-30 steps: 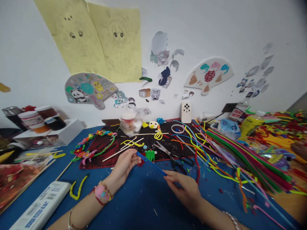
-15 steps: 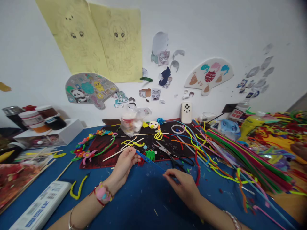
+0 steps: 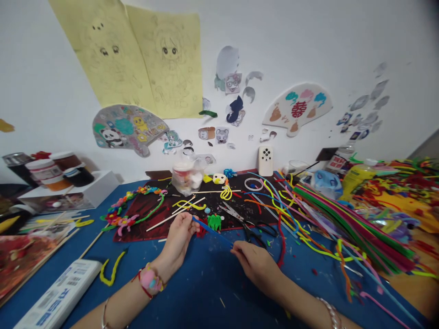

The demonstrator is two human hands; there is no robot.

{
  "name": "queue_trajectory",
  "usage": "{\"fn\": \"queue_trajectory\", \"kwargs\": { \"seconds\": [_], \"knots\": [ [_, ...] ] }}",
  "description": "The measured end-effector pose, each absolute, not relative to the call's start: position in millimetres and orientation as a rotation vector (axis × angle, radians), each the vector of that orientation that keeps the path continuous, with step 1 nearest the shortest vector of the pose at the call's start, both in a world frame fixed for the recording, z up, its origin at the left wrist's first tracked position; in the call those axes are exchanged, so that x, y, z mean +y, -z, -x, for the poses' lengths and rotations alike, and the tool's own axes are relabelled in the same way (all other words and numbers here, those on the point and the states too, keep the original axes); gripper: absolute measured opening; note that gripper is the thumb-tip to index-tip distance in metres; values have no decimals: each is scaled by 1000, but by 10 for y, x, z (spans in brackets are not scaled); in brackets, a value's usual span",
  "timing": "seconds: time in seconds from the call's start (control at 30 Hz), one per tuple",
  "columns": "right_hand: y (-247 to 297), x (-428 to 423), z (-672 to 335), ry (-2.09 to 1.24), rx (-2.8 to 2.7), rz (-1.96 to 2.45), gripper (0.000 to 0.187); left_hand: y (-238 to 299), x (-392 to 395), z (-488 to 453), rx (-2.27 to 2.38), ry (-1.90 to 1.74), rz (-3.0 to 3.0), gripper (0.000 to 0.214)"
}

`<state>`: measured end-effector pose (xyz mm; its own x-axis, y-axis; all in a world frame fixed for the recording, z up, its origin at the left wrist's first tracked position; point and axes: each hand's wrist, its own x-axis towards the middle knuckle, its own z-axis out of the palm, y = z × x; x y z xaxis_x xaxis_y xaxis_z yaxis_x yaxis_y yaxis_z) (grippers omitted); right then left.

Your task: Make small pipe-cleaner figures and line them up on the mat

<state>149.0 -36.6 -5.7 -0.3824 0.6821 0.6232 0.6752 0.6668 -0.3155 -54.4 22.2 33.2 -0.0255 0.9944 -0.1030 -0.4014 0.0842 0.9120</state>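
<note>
A blue pipe cleaner (image 3: 214, 233) is stretched between my two hands above the blue tabletop (image 3: 202, 288). My left hand (image 3: 181, 235) pinches its upper left end. At the lower right end, the fingertips of my right hand (image 3: 255, 261) are closed on it. Whether it is one strand or folded double I cannot tell. Just behind it lie a green fuzzy piece (image 3: 214, 222) and a pair of scissors (image 3: 244, 223) with black handles, blades apart.
Loose coloured pipe cleaners (image 3: 302, 235) and a thick bundle (image 3: 356, 224) cover the right side. Wooden sticks (image 3: 164, 222) and a colourful flower garland (image 3: 123, 214) lie on the dark mat at left. A white box (image 3: 56, 292) sits front left; paint jars (image 3: 48, 171) stand behind.
The blue pipe cleaner, earlier looking like separate strands near my left hand, now appears as one straighter band. My right hand has turned slightly, its fingers more closed. A person's hand at far right is gone.
</note>
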Motion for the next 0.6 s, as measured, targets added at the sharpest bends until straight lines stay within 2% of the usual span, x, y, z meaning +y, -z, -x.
{"fn": "queue_trajectory", "kwargs": {
  "seconds": [0.13,0.27,0.6],
  "knots": [
    [56,-380,-1511,153,-2068,901,11,-345,206,546,964,-1337,-806,20],
    [-8,-397,-1512,237,-2064,806,13,-354,210,558,936,-1322,-803,20],
    [-78,-410,-1516,227,-2137,673,12,-338,194,557,910,-1282,-819,20]
  ]
}}
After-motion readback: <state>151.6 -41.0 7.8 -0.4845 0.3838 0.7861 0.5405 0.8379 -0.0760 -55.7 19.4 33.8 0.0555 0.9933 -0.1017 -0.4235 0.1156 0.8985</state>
